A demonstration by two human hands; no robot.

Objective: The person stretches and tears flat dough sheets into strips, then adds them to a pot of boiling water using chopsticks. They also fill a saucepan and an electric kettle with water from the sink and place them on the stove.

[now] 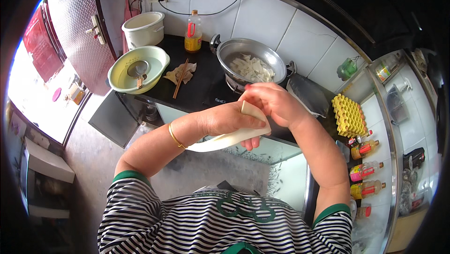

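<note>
My left hand (232, 117) grips a long, pale strip of dough (225, 142), its thumb on top and its fingertips showing beneath. One end of the strip folds up by the thumb. The rest trails back under my wrist towards a gold bangle (174, 136). Close beside the folded end is my right hand (276, 103), its fingers bent over; whether they pinch the dough is hidden. Just beyond both hands, a metal two-handled pot (281, 58) sits on a gas burner (235, 84). Flat, pale dough pieces (251, 68) are heaped inside it.
Left on the black counter (160, 100) are a yellow basin (162, 57) with a ladle (140, 78), chopsticks (181, 78) on a crumpled cloth (190, 69), an oil bottle (193, 36) and a white pot (144, 27). Egg trays (349, 115) and several bottles (367, 171) line the right.
</note>
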